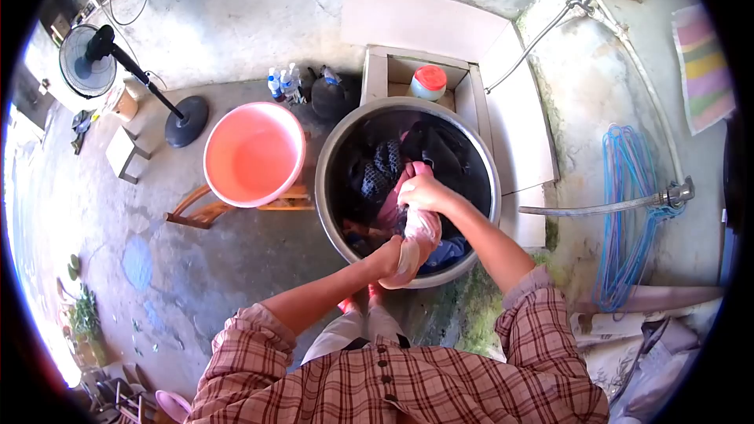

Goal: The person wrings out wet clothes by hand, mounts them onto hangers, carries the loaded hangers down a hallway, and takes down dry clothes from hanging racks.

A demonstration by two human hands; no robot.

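A large round metal tub [325, 220] holds dark water and wet clothes, among them a dark patterned cloth [381, 169]. Over its front part, a pink and white cloth [422, 234] is bunched between my two hands. My right hand [424, 191] is closed round the upper end of the cloth, near the middle of the tub. Lower and to the left, my left hand [386, 257] grips the other end above the near rim. Part of the cloth hangs by the rim, and the fingers of my left hand are partly hidden.
A pink basin [255, 155] rests on a wooden stool [196, 210] at left. Behind the tub, a red-lidded jar [429, 82] stands in a tiled recess. A fan [185, 121], bottles [289, 85], a hose [589, 204] and blue cords [620, 228] surround the area.
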